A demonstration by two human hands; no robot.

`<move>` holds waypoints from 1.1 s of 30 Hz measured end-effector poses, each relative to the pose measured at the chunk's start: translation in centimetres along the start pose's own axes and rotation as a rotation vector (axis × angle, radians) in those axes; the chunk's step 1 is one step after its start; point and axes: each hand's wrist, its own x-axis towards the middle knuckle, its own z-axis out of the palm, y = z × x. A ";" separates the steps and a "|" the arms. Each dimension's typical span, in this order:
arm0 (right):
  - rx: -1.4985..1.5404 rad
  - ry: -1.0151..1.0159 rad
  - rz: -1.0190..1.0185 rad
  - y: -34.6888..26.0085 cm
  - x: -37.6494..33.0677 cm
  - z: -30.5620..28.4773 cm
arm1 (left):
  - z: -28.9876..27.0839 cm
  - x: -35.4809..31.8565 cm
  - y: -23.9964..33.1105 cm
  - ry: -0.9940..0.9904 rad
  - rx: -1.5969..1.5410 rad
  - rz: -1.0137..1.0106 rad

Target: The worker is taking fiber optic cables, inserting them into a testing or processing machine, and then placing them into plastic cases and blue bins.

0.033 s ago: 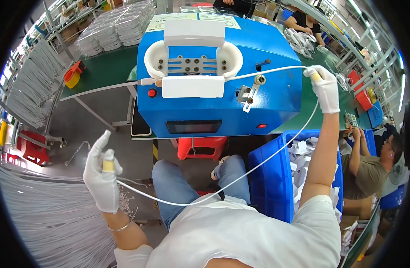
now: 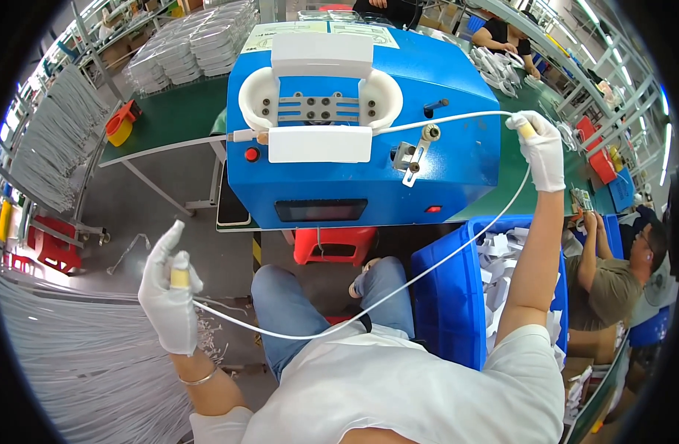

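A long white cable (image 2: 398, 294) leaves the right side of a white fixture (image 2: 321, 143) on a blue machine (image 2: 458, 170), reaches my right hand, then sags across my lap to my left hand. My right hand (image 2: 540, 148), in a white glove with a yellow band on one digit, is closed around the cable beyond the machine's right edge. Low at the left, my gloved left hand (image 2: 169, 296) has its index finger raised and a yellow band on the thumb. The cable runs into its palm; the lower fingers are partly hidden. A white connector (image 2: 243, 136) sits left of the fixture.
Beside my right leg is a blue bin (image 2: 449, 296) of white pieces. Bundled cables (image 2: 95, 355) hang at the lower left. A yellow tape dispenser (image 2: 120, 127) and stacked clear trays (image 2: 195, 48) lie on the green table. A person (image 2: 613, 274) works at the right.
My right hand has shifted slightly right and down with the cable. My left hand has sunk slightly, and the cable's slope moves with the hands.
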 end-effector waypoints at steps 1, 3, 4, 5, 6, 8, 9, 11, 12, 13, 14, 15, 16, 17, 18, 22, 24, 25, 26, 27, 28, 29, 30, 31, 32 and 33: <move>0.042 -0.011 0.067 -0.4 -0.4 -0.3 | -0.1 -0.2 -0.3 -0.002 -0.001 -0.001; 0.068 -0.023 0.066 -0.1 -1.0 -0.8 | -0.2 -0.5 -0.8 -0.057 -0.007 -0.084; 0.097 -0.036 0.061 0.0 -1.3 -1.1 | -0.2 -0.5 -1.2 -0.085 -0.014 -0.098; 0.094 -0.034 0.062 0.0 -1.7 -1.3 | 0.1 -0.6 -1.6 -0.127 -0.029 -0.101; 0.099 -0.049 0.085 0.0 -2.1 -1.5 | 0.3 -0.7 -1.8 -0.168 -0.044 -0.104; 0.090 -0.071 0.113 0.2 -2.6 -2.0 | 0.9 -1.1 -1.4 -0.272 -0.093 -0.168; 0.091 -0.068 0.114 0.4 -2.9 -2.3 | 1.1 -1.3 -1.6 -0.342 -0.110 -0.187; 0.111 -0.087 0.191 0.7 -3.3 -2.9 | 2.0 -1.8 -2.1 -0.486 -0.095 -0.188; 0.112 -0.085 0.193 1.1 -3.6 -3.2 | 2.7 -2.3 -2.3 -0.546 -0.104 -0.188; 0.118 -0.089 0.207 1.7 -3.8 -3.5 | 3.2 -2.6 -2.3 -0.645 -0.124 -0.221; 0.124 -0.093 0.220 1.9 -4.0 -3.7 | 3.9 -3.0 -2.3 -0.713 -0.103 -0.263; 0.126 -0.105 0.219 1.9 -4.2 -3.7 | 4.5 -3.3 -2.5 -0.782 -0.081 -0.306; 0.130 -0.102 0.220 1.9 -4.3 -3.7 | 5.1 -3.9 -3.4 -0.848 -0.128 -0.368; 0.113 -0.109 0.211 1.8 -4.4 -3.6 | 5.7 -4.3 -3.6 -0.900 -0.109 -0.371; 0.097 -0.115 0.202 1.7 -4.5 -3.4 | 6.5 -4.8 -3.7 -0.952 -0.089 -0.373; 0.106 -0.125 0.224 1.1 -4.3 -2.8 | 8.8 -6.6 -5.2 -1.087 -0.227 -0.482; 0.177 -0.117 0.183 1.2 -4.4 -2.5 | 9.7 -7.0 -6.0 -1.136 -0.245 -0.587; 0.181 -0.114 0.185 0.8 -4.5 -2.2 | 10.0 -7.2 -6.3 -1.177 -0.265 -0.698; 0.243 -0.166 0.217 0.1 -4.7 -1.9 | 10.4 -7.4 -6.3 -1.170 -0.271 -0.776; 0.307 -0.219 0.248 -0.5 -4.8 -1.4 | 10.8 -7.8 -6.6 -1.172 -0.264 -0.775; 0.308 -0.212 0.229 -1.0 -4.8 -0.5 | 11.1 -8.2 -7.2 -1.171 -0.294 -0.714; 0.321 -0.253 0.192 -1.7 -4.9 0.0 | 11.4 -8.6 -7.7 -1.172 -0.322 -0.654; 0.335 -0.293 0.154 -2.5 -4.9 0.5 | 11.7 -8.7 -8.1 -1.180 -0.367 -0.695; 0.256 -0.328 0.185 -3.7 -4.7 1.3 | 12.0 -8.9 -8.6 -1.179 -0.360 -0.699; 0.280 -0.320 0.177 -4.2 -4.6 2.0 | 12.3 -9.1 -9.1 -1.172 -0.342 -0.627; 0.303 -0.312 0.168 -4.5 -4.5 2.4 | 12.4 -9.2 -9.3 -1.163 -0.325 -0.555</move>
